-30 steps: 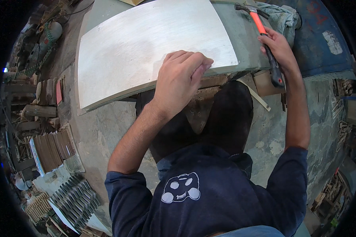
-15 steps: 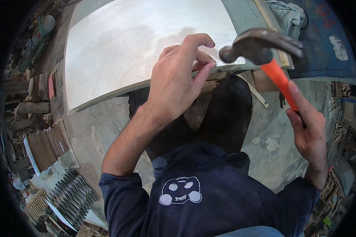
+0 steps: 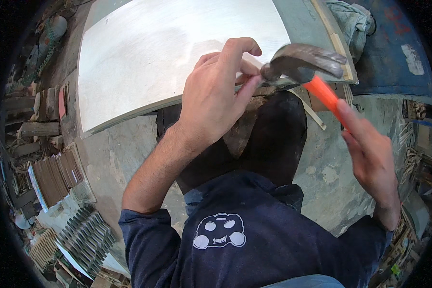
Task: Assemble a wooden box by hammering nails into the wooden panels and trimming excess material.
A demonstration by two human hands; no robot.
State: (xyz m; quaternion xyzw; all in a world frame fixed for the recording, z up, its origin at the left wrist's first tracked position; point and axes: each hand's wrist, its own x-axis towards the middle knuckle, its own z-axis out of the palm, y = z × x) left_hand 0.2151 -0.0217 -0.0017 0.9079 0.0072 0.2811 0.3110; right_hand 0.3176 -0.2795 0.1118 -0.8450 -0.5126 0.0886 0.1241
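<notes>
My right hand (image 3: 369,146) is closed round the orange handle of a claw hammer (image 3: 302,62). The dark metal striking face is right by the fingertips of my left hand (image 3: 216,91), near the front edge of a pale wooden board (image 3: 144,62). Thumb and finger of that left hand are pinched together at the edge. Whatever lies between them is too small or hidden to name. The board rests flat on a greenish work surface (image 3: 305,29), its near side just above my knees.
A wooden strip (image 3: 341,48) runs along the work surface's right side, with a crumpled grey-green cloth (image 3: 355,29) beyond it. A thin wood strip (image 3: 312,113) sticks out below the edge. Stacked brown pieces (image 3: 57,177) and wood scraps (image 3: 41,129) line the left.
The hammer has swung left and slightly down, so its striking face now meets the left fingertips. My right hand moved a little with it; the left stayed almost still.
</notes>
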